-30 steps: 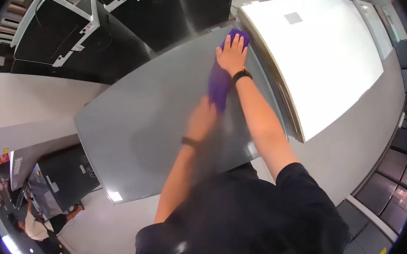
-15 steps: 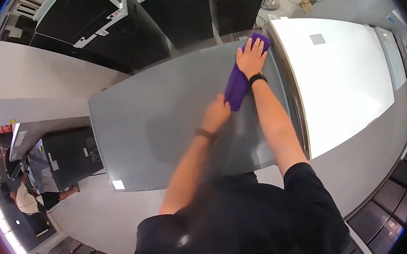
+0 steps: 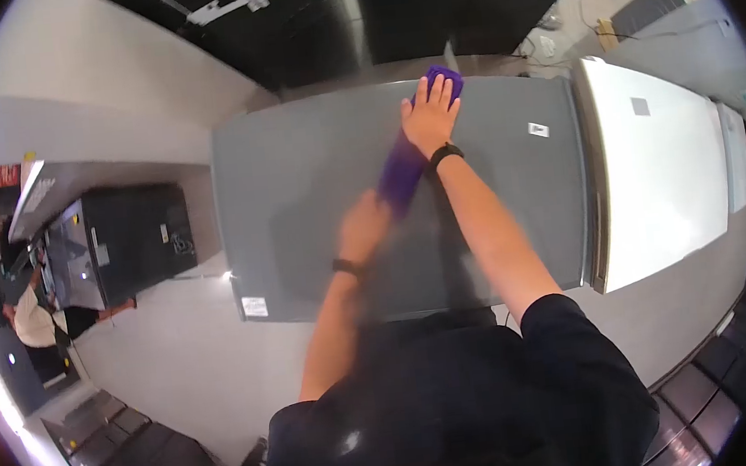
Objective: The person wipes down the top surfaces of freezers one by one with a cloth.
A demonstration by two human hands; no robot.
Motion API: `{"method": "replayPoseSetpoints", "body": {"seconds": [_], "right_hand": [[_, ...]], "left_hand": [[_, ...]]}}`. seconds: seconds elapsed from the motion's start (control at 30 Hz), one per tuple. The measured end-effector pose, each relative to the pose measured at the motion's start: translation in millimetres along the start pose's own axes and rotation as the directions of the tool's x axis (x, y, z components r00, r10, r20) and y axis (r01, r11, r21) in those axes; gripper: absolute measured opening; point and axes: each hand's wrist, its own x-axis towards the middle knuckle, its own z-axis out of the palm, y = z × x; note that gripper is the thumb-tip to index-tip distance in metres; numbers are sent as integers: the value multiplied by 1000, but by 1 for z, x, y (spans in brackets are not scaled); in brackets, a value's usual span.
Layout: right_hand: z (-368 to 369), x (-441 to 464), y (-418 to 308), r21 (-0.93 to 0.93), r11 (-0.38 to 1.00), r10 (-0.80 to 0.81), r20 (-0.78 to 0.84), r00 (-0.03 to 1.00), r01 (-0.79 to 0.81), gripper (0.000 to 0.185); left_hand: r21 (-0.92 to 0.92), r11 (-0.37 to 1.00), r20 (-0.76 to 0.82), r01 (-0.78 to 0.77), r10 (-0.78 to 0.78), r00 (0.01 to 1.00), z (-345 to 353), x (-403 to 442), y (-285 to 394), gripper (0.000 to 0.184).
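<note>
A folded purple cloth [image 3: 400,172] lies slantwise on a broad grey panel [image 3: 295,169]. My right hand [image 3: 431,119] presses flat on the cloth's far end, its fingers stretched out and slightly apart. At the near end of the cloth, my left hand [image 3: 363,227] has its fingers closed on the edge, though motion blurs them. Each wrist wears a dark band. A small white label [image 3: 539,130] shows on the panel to the right of my right hand, and another label [image 3: 254,307] sits at the near left corner.
Right of the grey panel stands a white panel [image 3: 655,179] with a small grey square. Tall black cabinets [image 3: 441,11] line the far side. At the left, a person [image 3: 36,324] in a light top is beside a black cabinet [image 3: 140,242]. Dark boxes sit low at both near corners.
Both hands and the purple cloth have moved left across the grey panel, away from its right edge. The white label on the right part of the panel is now uncovered. My view has shifted too.
</note>
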Motion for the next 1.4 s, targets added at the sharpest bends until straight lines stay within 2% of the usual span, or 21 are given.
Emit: {"method": "replayPoseSetpoints", "body": {"seconds": [0.2, 0.57, 0.83, 0.97, 1.13, 1.23, 1.3, 1.33, 1.37, 1.4], "right_hand": [[28, -17, -84, -10, 997, -77, 22, 997, 77, 68], [90, -58, -280, 27, 938, -345, -35, 938, 346, 64], [109, -67, -377, 74, 880, -472, 39, 881, 469, 65], [122, -72, -389, 30, 866, -500, 20, 866, 499, 65], [121, -87, -380, -34, 813, -581, 4, 814, 581, 65], [117, -108, -371, -24, 771, -635, 57, 770, 637, 65], [65, -130, -366, 55, 773, -625, 245, 741, 633, 65], [80, -139, -356, 59, 746, -661, 184, 728, 663, 65], [100, -143, -345, 61, 714, -699, 116, 706, 697, 64], [93, -148, -337, 93, 708, -705, 133, 696, 700, 64]], "left_hand": [[-46, 996, -19, 71, -72, 997, -53, -9, -53, 36], [-161, 951, -147, 265, -289, 946, -156, -29, -171, 32], [-242, 946, -278, 215, -280, 919, -191, -31, -233, 31], [-280, 945, -286, 167, -248, 926, -198, -33, -243, 32], [-225, 945, -283, 235, -295, 913, -186, -40, -241, 33], [-177, 951, -315, 252, -298, 901, -165, -58, -253, 33], [-156, 956, -308, 247, -285, 908, -156, -71, -250, 32], [-148, 956, -302, 252, -286, 909, -155, -78, -248, 32], [-110, 971, -374, 213, -239, 896, -148, -83, -249, 32], [-74, 973, -354, 218, -230, 906, -142, -88, -251, 33]]}}
